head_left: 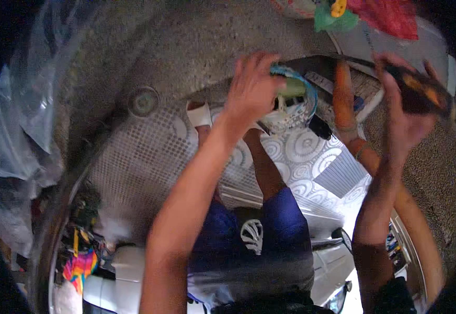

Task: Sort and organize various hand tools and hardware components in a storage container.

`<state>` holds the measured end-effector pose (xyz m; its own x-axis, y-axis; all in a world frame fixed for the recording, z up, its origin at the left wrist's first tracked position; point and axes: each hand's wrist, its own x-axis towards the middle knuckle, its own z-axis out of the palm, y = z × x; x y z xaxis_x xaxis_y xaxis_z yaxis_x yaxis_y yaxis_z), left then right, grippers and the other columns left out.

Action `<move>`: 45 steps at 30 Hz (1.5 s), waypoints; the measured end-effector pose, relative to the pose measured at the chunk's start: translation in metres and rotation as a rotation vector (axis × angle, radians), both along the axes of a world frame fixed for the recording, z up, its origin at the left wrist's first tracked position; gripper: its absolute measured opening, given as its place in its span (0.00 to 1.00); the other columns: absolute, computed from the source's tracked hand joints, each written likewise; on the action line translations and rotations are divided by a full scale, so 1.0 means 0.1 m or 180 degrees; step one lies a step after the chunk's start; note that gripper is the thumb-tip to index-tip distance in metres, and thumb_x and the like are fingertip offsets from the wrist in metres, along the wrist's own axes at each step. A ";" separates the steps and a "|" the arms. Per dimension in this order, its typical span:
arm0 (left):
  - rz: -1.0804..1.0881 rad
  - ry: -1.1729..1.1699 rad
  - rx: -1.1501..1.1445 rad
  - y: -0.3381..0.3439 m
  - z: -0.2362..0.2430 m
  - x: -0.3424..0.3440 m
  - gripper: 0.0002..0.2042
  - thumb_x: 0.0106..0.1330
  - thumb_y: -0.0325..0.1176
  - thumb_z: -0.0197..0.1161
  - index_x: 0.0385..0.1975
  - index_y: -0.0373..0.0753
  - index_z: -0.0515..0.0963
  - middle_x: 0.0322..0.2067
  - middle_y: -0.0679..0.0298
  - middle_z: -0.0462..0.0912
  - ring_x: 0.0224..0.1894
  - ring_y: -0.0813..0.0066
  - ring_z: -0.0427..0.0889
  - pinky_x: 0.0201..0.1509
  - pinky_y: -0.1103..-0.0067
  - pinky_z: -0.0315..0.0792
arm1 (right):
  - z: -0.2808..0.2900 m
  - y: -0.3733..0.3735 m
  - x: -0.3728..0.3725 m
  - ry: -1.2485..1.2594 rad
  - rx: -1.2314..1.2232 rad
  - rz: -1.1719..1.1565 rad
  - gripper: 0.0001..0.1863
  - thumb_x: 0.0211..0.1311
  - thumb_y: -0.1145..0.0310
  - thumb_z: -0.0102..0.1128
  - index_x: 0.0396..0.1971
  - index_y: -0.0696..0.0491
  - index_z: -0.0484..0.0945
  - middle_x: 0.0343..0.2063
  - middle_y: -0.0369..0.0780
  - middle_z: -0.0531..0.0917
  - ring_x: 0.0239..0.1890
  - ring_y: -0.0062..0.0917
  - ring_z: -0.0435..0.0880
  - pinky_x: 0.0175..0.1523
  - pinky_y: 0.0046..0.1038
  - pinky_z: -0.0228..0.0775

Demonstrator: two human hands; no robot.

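My left hand (257, 86) is raised with its fingers stretched and apart, smeared a little by motion. Its thumb side overlaps the edge of a round, see-through container (311, 99) with a teal rim. Inside that container lies something green (292, 88), only partly visible. On the right, my right hand (408, 118) grips a dark, flat object (424, 91) with an orange patch, too blurred to name. A thin dark strip (356, 60) reaches leftward from it; its far end cannot be traced clearly.
Patterned grey-and-white floor covering (149, 141) spreads around my feet. Another bare limb with a band (416, 220) rises beside my right arm. Clear plastic sheeting (24, 125) hangs at left. Red cloth (390, 18) and a grey sack-like bundle (411, 47) lie at the far right. A small round dish (143, 101) sits left.
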<state>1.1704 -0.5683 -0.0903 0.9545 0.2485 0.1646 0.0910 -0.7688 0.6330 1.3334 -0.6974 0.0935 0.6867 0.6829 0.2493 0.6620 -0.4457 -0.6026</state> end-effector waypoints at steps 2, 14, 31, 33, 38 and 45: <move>-0.0386 0.0032 0.0544 0.02 -0.12 0.23 0.17 0.52 0.32 0.64 0.44 0.54 0.83 0.54 0.59 0.74 0.56 0.54 0.73 0.57 0.54 0.68 | 0.06 -0.30 -0.06 0.0483 0.0505 -0.0271 0.21 0.63 0.74 0.61 0.53 0.61 0.65 0.43 0.48 0.83 0.43 0.30 0.84 0.56 0.28 0.73; -0.1003 0.0517 -0.0181 0.33 -0.17 0.56 0.28 0.51 0.25 0.65 0.56 0.54 0.77 0.44 0.56 0.80 0.48 0.55 0.80 0.53 0.65 0.76 | -0.97 -0.59 -0.61 0.0858 -0.0165 0.1059 0.24 0.56 0.86 0.58 0.52 0.54 0.65 0.47 0.45 0.81 0.57 0.36 0.78 0.62 0.37 0.68; 0.0055 0.0362 -0.0877 0.15 -0.12 0.53 0.07 0.51 0.25 0.62 0.29 0.41 0.72 0.31 0.57 0.75 0.37 0.52 0.78 0.37 0.63 0.73 | -0.91 -0.76 -0.17 0.1851 -0.0429 0.0761 0.20 0.52 0.82 0.63 0.44 0.53 0.70 0.42 0.43 0.82 0.47 0.36 0.81 0.55 0.35 0.69; 0.0108 0.0100 -0.0623 0.11 -0.12 0.57 0.07 0.51 0.25 0.62 0.28 0.41 0.72 0.31 0.57 0.75 0.37 0.52 0.78 0.38 0.63 0.74 | -0.85 -0.74 -0.18 0.1705 -0.0462 0.0863 0.20 0.51 0.83 0.62 0.44 0.53 0.70 0.42 0.43 0.82 0.48 0.35 0.81 0.55 0.34 0.69; 0.0175 0.1564 -0.0697 0.06 0.14 0.57 0.09 0.54 0.38 0.64 0.30 0.42 0.75 0.39 0.54 0.79 0.45 0.53 0.78 0.42 0.63 0.76 | -0.87 -0.77 -0.24 0.1775 -0.0458 0.1052 0.22 0.51 0.84 0.64 0.44 0.54 0.68 0.44 0.44 0.82 0.50 0.35 0.81 0.56 0.34 0.70; 0.0154 0.0736 0.0244 -0.81 -0.27 0.04 0.21 0.52 0.36 0.63 0.49 0.45 0.77 0.51 0.55 0.76 0.55 0.60 0.72 0.55 0.64 0.66 | -0.81 -0.70 -0.19 0.1642 -0.0134 0.0634 0.16 0.61 0.79 0.59 0.46 0.55 0.66 0.43 0.44 0.82 0.48 0.31 0.81 0.55 0.33 0.71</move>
